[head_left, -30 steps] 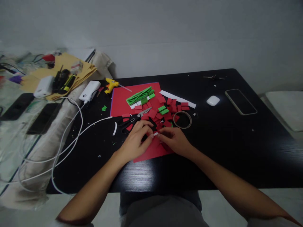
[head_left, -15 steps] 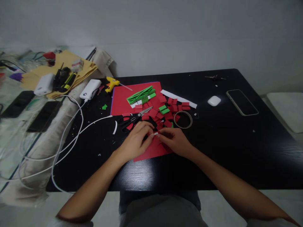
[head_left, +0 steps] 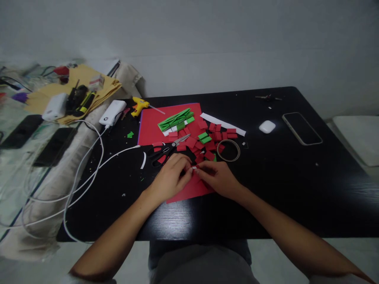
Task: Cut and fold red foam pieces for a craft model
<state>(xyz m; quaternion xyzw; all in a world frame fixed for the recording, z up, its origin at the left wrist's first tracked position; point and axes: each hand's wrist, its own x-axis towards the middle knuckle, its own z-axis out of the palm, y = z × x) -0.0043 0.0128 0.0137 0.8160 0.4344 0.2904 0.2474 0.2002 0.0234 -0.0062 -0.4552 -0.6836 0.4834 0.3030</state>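
Between my fingertips is a small white piece of paper, pinched from one side by my left hand and from the other by my right hand. Both hands rest over a red paper sheet. Just beyond them lies a pile of small folded red paper pieces, with a folded green piece among them. Black-handled scissors lie next to my left hand, blades toward the pile. A roll of tape sits beyond my right hand.
Behind the pile, pleated green paper lies on a larger red sheet, near a yellow glue gun. A white paper strip, earbud case and phone lie rightward. White cables cross the table's left side.
Almost nothing differs. Both hands stay in the same pinch over the red sheet, and the small white piece is turned very slightly between the fingers.
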